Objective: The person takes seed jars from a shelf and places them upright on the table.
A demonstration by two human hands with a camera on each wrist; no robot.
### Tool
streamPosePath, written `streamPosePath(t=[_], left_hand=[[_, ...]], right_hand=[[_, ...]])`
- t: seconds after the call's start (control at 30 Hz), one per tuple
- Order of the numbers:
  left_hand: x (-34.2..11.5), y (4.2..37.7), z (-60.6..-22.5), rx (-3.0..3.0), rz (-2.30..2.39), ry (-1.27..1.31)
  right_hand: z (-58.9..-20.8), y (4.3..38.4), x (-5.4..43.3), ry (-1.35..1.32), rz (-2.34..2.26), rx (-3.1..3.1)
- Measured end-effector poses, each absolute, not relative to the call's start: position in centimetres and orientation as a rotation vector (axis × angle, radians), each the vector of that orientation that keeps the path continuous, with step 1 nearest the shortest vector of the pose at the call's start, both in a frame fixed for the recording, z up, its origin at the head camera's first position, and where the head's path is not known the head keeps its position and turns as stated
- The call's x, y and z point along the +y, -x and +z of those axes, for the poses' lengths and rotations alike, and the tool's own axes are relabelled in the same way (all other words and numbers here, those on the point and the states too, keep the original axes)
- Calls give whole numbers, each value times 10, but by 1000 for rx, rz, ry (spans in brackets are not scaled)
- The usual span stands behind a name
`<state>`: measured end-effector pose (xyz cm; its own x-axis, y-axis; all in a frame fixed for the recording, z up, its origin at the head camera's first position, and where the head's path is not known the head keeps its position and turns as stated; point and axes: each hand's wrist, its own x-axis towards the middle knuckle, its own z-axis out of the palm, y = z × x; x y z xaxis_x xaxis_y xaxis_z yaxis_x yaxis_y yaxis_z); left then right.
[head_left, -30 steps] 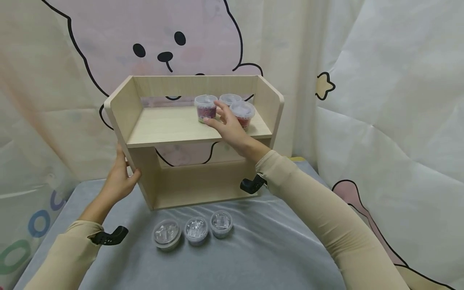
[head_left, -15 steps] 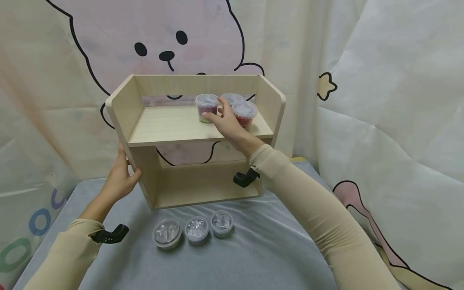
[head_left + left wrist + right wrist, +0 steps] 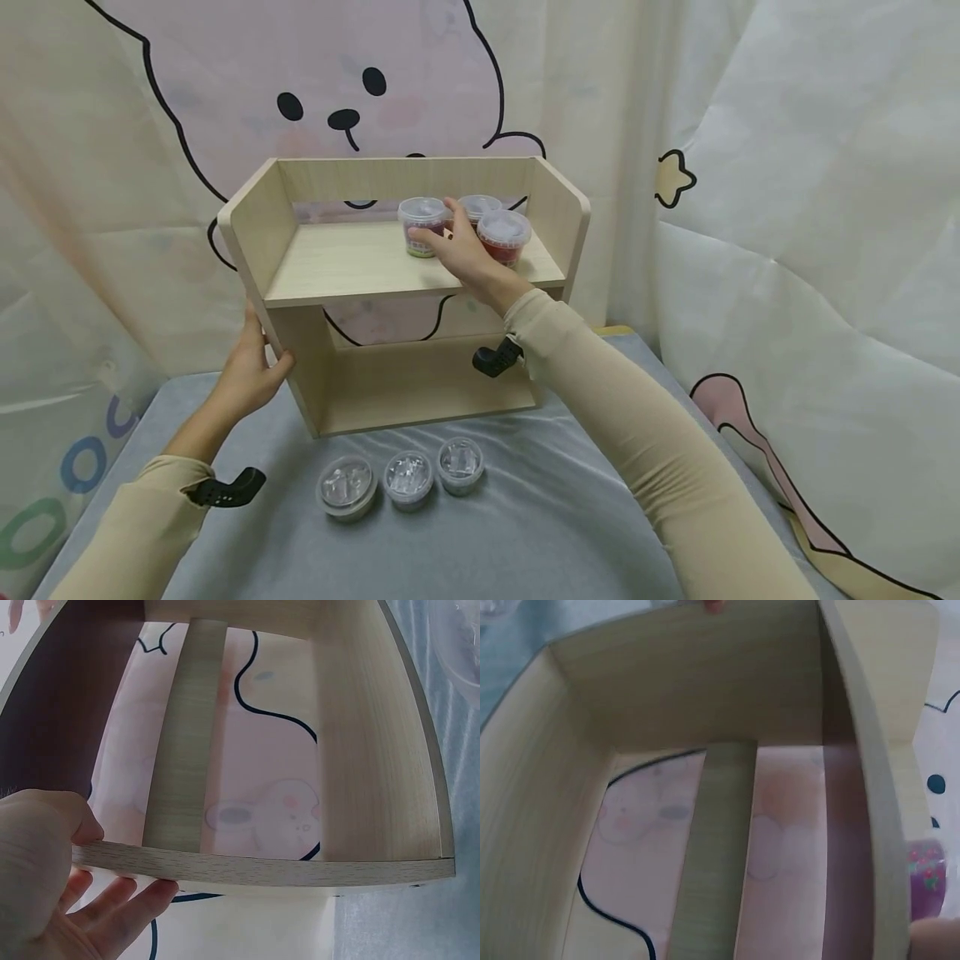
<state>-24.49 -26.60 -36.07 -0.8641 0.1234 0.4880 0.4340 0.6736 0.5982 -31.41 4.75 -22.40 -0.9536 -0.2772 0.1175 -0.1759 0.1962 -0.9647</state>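
My left hand [image 3: 251, 371] grips the left side panel of a pale wooden two-tier shelf [image 3: 337, 258]. In the left wrist view its thumb [image 3: 88, 825] lies on the inner side and its fingers on the outer side of the panel. On the upper tier, toward the right, my right hand [image 3: 468, 254] holds a clear lidded tub with purple contents [image 3: 422, 223], thumb in front and index finger at its right side. Beside that hand stand a tub with red contents [image 3: 504, 233] and, partly hidden behind, another tub [image 3: 482, 205].
Before the shelf, three clear-lidded tubs stand in a row: a left tub [image 3: 347, 487], a middle tub [image 3: 408, 479] and a right tub [image 3: 461, 465]. The table has a grey-blue cloth [image 3: 525, 533]. A printed curtain [image 3: 600, 125] hangs close behind.
My right hand and the purple tub have shifted slightly left along the upper tier, away from the red one. The left hand keeps its place on the side panel.
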Motion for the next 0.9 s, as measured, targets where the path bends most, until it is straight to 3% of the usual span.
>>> streamPosePath(t=[0.4,0.9], left_hand=[[-267,245,-362,-2456,-1012,450],[-265,246,-363,-2433,-1023,487]], right_hand=[[-227,334,44,616,-1816,2429],[-231,337,47,581,-1813,2450]])
